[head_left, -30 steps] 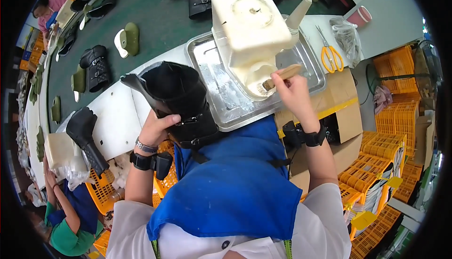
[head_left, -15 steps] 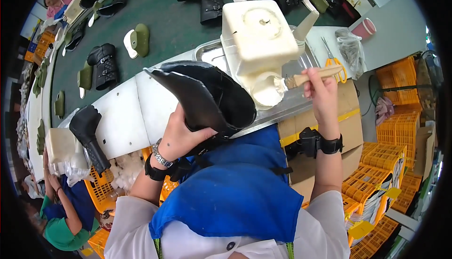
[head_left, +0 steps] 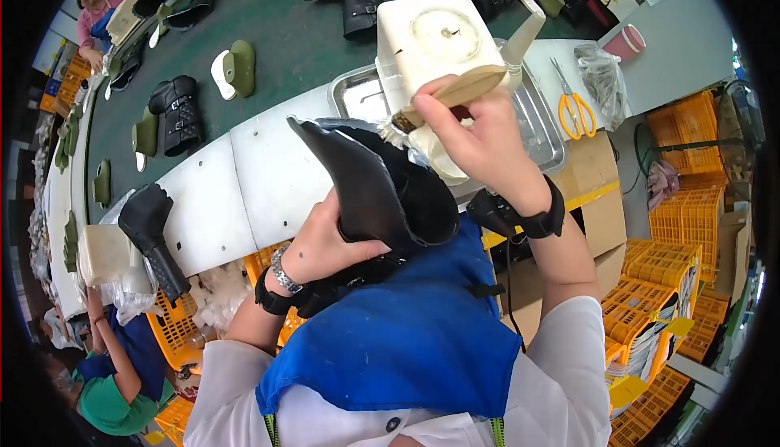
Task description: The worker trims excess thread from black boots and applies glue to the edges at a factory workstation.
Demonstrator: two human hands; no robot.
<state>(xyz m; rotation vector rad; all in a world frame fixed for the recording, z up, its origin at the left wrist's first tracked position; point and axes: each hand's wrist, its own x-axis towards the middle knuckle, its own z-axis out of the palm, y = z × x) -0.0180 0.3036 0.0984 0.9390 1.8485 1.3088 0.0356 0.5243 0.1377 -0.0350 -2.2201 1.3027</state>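
Note:
My left hand (head_left: 329,244) grips a black boot (head_left: 366,191) by its shaft, thumb on the near side, with the wide opening facing up. In my right hand (head_left: 479,134) is a brush (head_left: 463,89) with a flat wooden handle. Its pale bristles touch or hover at the far rim of the boot's opening; which one I cannot tell. Behind the right hand stands a cream plastic container (head_left: 443,36) in a metal tray (head_left: 353,93). The container's spout-like cup at the near side is mostly hidden by my hand.
Orange-handled scissors (head_left: 577,110) and a clear plastic bag (head_left: 603,81) lie right of the tray. Black boots (head_left: 175,114) and green shoe forms (head_left: 240,69) rest on the green conveyor (head_left: 284,49). Orange crates (head_left: 650,292) stand at right. Co-workers (head_left: 114,398) are at the left.
My right hand has swung left with the brush, from the white cup over to the boot's opening. The boot has shifted slightly right and down in my left hand.

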